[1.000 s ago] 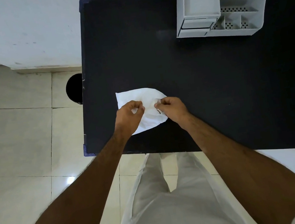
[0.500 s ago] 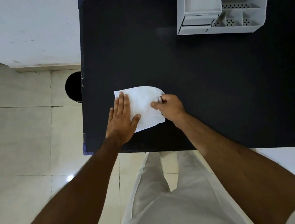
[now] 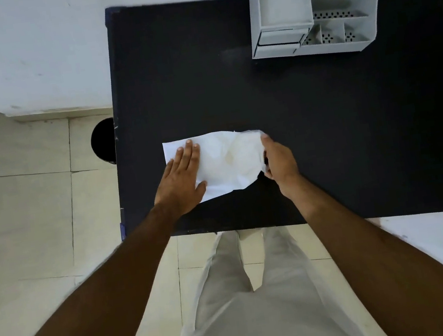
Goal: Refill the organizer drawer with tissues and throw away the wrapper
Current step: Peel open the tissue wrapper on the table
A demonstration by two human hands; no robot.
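A white tissue pack in a thin clear wrapper [image 3: 228,161] lies on the black table [image 3: 322,125] near its front left. My left hand [image 3: 182,179] rests flat on the pack's left end, fingers spread. My right hand [image 3: 277,158] grips the pack's crumpled right end, fingers closed on the wrapper edge. The grey desk organizer [image 3: 312,9] stands at the table's back right; its small drawer [image 3: 281,37] at the lower left of its front looks closed.
A round black bin [image 3: 104,141] sits on the tiled floor, partly hidden under the table's left edge. White wall runs behind the table. A white surface [image 3: 438,240] adjoins the front right corner.
My left hand went from a pinch on the pack to lying flat on it. My right hand pulled the right end outward, stretching the wrapper wider.
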